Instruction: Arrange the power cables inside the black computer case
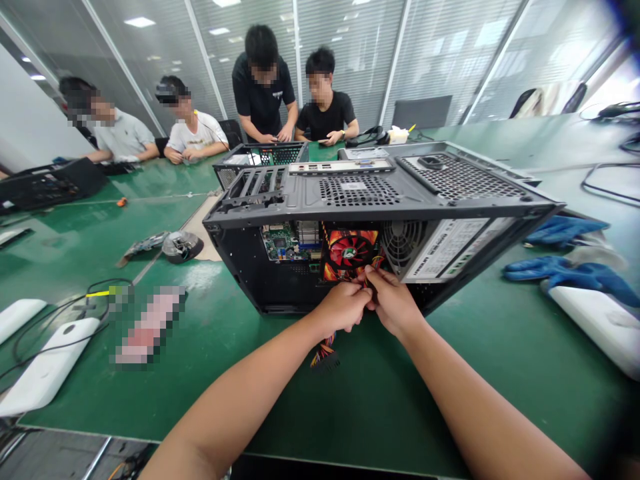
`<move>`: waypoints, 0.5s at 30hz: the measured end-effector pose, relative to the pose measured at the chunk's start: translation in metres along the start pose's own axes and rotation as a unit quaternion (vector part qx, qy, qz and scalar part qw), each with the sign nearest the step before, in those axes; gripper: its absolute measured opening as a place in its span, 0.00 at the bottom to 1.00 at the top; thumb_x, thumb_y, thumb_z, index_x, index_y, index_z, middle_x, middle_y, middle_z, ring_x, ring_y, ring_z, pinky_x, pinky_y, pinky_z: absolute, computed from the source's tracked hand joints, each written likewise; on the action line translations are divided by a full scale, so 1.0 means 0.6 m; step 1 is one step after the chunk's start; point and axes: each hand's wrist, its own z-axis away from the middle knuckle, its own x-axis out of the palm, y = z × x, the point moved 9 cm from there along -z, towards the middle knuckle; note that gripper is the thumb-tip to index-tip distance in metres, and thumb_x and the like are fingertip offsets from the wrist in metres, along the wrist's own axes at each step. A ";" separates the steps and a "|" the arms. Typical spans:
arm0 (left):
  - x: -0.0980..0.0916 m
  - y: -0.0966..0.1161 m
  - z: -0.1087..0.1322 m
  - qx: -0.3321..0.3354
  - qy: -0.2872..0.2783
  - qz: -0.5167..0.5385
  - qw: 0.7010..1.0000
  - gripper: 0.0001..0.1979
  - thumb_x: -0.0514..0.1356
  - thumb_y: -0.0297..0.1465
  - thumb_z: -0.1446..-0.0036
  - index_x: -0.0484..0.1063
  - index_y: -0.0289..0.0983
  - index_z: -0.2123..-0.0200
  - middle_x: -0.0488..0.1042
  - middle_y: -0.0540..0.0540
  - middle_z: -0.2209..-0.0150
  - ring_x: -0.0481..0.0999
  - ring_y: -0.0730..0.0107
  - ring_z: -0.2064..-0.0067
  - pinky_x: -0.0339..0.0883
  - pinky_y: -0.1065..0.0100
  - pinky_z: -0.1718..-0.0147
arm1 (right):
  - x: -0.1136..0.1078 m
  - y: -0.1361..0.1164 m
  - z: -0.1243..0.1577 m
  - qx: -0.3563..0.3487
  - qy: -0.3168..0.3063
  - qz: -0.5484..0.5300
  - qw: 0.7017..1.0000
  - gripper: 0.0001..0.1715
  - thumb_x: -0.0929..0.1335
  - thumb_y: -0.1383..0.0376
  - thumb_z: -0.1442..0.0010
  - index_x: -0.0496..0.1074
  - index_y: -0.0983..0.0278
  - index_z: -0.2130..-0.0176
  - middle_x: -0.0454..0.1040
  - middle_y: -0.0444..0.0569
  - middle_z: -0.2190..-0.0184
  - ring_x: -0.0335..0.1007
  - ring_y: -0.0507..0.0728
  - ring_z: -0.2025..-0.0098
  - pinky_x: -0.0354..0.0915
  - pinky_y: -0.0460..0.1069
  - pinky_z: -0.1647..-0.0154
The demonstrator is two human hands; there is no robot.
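- the left hand (345,307) is closed in a fist around a cable bundle (325,350), whose coloured wires hang down below it onto the green table (450,387).
- the right hand (393,300) touches the left, fingers pinched narrow on the same wires at the case opening.
- both hands sit at the near open side of a black computer case (360,193) lying in the middle of the table, just in front of a red-fanned graphics card (350,250).
- a power supply (440,250) sits right of the card.
- blue gloves (565,273) lie to the right.
- four people sit or stand at the far side, by a second case (265,155).
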 end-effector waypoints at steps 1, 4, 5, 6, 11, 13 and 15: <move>0.005 -0.004 0.002 -0.022 -0.022 0.060 0.998 0.17 0.46 0.36 0.36 0.68 0.35 0.71 0.60 0.56 0.88 0.56 0.78 0.89 0.49 0.75 0.88 | 0.002 -0.001 0.001 0.000 -0.005 -0.003 1.000 0.22 0.76 0.49 0.57 0.71 0.63 0.75 0.68 0.42 0.80 0.56 0.48 0.82 0.50 0.46 0.85; 0.012 -0.002 0.008 -0.052 -0.054 0.184 0.980 0.17 0.47 0.35 0.36 0.67 0.34 0.72 0.56 0.58 0.90 0.49 0.81 0.91 0.40 0.75 0.89 | 0.002 -0.007 0.000 -0.019 -0.005 -0.019 1.000 0.20 0.76 0.51 0.56 0.71 0.63 0.76 0.69 0.43 0.79 0.62 0.50 0.78 0.58 0.47 0.80; 0.013 -0.001 0.010 -0.057 -0.058 0.206 0.975 0.17 0.47 0.34 0.36 0.68 0.34 0.72 0.56 0.58 0.90 0.49 0.81 0.91 0.39 0.75 0.89 | 0.001 -0.009 0.000 -0.026 -0.001 -0.022 0.999 0.19 0.76 0.51 0.56 0.71 0.63 0.76 0.70 0.44 0.78 0.65 0.51 0.76 0.60 0.47 0.78; 0.014 -0.001 0.011 -0.061 -0.061 0.220 0.972 0.17 0.46 0.33 0.36 0.68 0.34 0.72 0.56 0.58 0.90 0.48 0.81 0.91 0.38 0.75 0.89 | 0.001 -0.010 -0.001 -0.029 0.000 -0.023 0.999 0.19 0.76 0.52 0.56 0.71 0.63 0.76 0.71 0.45 0.77 0.66 0.52 0.74 0.62 0.47 0.76; 0.010 -0.003 0.008 -0.055 -0.049 0.215 0.974 0.16 0.48 0.33 0.36 0.68 0.34 0.73 0.55 0.58 0.90 0.49 0.82 0.90 0.37 0.75 0.88 | 0.010 -0.010 0.001 -0.015 -0.030 -0.036 0.999 0.18 0.76 0.53 0.54 0.70 0.63 0.76 0.69 0.43 0.80 0.60 0.49 0.80 0.55 0.46 0.82; 0.010 -0.004 0.008 -0.054 -0.051 0.225 0.972 0.16 0.48 0.33 0.36 0.67 0.34 0.73 0.55 0.58 0.90 0.49 0.82 0.90 0.37 0.75 0.88 | 0.014 -0.009 0.003 -0.003 -0.044 -0.038 0.998 0.18 0.75 0.54 0.55 0.71 0.64 0.76 0.68 0.42 0.81 0.56 0.48 0.82 0.51 0.46 0.84; 0.012 -0.003 0.009 -0.057 -0.063 0.243 0.966 0.16 0.48 0.33 0.36 0.67 0.34 0.73 0.55 0.58 0.89 0.48 0.82 0.90 0.38 0.76 0.88 | 0.016 -0.010 0.005 0.003 -0.054 -0.036 0.998 0.17 0.76 0.54 0.55 0.72 0.64 0.76 0.68 0.42 0.82 0.54 0.47 0.82 0.52 0.46 0.83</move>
